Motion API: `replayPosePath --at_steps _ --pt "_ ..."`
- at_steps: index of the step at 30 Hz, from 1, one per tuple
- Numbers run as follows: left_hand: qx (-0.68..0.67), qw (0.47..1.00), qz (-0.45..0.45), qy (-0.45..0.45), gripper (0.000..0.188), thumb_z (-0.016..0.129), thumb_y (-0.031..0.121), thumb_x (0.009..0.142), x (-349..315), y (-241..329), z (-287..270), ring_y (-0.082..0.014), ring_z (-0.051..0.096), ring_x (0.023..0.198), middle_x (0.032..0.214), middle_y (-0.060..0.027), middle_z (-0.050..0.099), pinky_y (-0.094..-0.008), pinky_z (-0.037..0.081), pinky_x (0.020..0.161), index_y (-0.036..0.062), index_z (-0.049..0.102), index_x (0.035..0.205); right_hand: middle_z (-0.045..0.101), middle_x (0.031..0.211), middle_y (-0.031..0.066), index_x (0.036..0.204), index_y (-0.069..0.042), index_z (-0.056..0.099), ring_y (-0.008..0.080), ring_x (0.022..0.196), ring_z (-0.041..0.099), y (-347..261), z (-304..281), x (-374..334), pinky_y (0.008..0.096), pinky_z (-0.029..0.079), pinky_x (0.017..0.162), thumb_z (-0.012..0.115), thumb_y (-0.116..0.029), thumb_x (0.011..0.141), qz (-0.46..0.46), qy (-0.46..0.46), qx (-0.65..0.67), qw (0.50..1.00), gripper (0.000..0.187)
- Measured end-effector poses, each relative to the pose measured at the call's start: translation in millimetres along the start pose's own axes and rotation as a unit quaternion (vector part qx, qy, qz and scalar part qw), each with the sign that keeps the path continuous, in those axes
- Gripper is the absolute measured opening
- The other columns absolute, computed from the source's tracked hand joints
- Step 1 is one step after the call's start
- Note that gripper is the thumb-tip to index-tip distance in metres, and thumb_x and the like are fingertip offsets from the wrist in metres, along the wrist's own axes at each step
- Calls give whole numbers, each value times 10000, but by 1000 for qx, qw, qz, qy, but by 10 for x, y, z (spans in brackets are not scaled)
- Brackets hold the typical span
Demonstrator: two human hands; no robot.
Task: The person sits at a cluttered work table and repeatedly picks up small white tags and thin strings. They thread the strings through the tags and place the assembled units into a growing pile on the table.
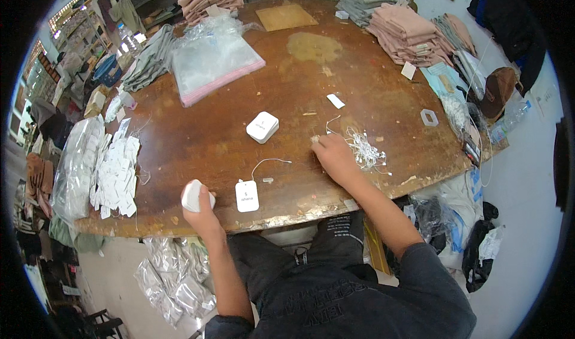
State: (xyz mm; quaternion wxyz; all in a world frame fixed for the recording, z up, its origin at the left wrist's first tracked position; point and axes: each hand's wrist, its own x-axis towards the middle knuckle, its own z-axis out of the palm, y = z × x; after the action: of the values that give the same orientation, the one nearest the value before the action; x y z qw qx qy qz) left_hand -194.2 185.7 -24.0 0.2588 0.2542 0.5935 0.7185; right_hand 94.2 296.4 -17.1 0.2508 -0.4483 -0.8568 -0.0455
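Observation:
My left hand (202, 214) is closed around a small stack of white hang tags (191, 196) at the table's near edge. Just right of it lies a single white hang tag (246, 196), a white string (263, 163) looping up from its top. Farther off sits a neat stack of white hang tags (262, 127) with rounded corners. My right hand (335, 154) rests low over the table, fingers pinched together on a thin white string (328, 124) whose end shows beyond them. Beside that hand is a tangled pile of white strings (365, 149).
Loose white tags (118, 171) and a clear plastic bag (76, 165) lie at the left. Clear bags (217, 60) lie at the far left of the wooden table (311, 201). Folded pink garments (404, 33) and grey ones (365, 0) are stacked at the back right.

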Motion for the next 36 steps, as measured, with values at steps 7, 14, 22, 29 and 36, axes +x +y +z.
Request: replayPosePath --at_steps 7,14,22,29,36 --pt "-143 974 -107 -139 308 560 39 910 -394 -62 185 -210 652 806 1015 -132 629 -351 553 735 -35 552 1209 622 895 141 961 -9 664 314 852 622 -398 -16 -52 381 507 760 621 6 852 114 132 298 939 118" --pt "-113 968 -114 -192 382 654 73 899 -440 -94 229 -179 625 1020 1159 -125 631 -325 516 876 -46 547 1245 641 942 109 1029 7 650 233 824 637 -687 -68 -98 332 500 734 584 -33 921 105 75 409 904 133" --pt "-46 975 -92 -198 392 628 41 869 -474 18 241 -219 659 923 1110 -142 622 -354 604 733 -48 516 1234 639 852 42 987 1 652 118 756 610 -291 -427 -47 256 491 694 627 -64 927 262 210 478 812 92" --pt "-106 961 -96 -238 390 579 47 926 -560 34 419 -197 638 1023 1136 -137 632 -328 534 878 -28 511 1302 637 855 37 966 10 656 98 730 593 -397 -440 70 232 481 678 666 -47 899 196 210 465 837 89" --pt "-65 973 -97 -200 409 639 49 911 -591 10 447 -180 609 1064 1194 -121 617 -325 499 921 -44 527 1293 637 879 34 973 1 625 97 825 608 -837 -315 80 253 501 731 656 -26 895 37 152 394 906 88"
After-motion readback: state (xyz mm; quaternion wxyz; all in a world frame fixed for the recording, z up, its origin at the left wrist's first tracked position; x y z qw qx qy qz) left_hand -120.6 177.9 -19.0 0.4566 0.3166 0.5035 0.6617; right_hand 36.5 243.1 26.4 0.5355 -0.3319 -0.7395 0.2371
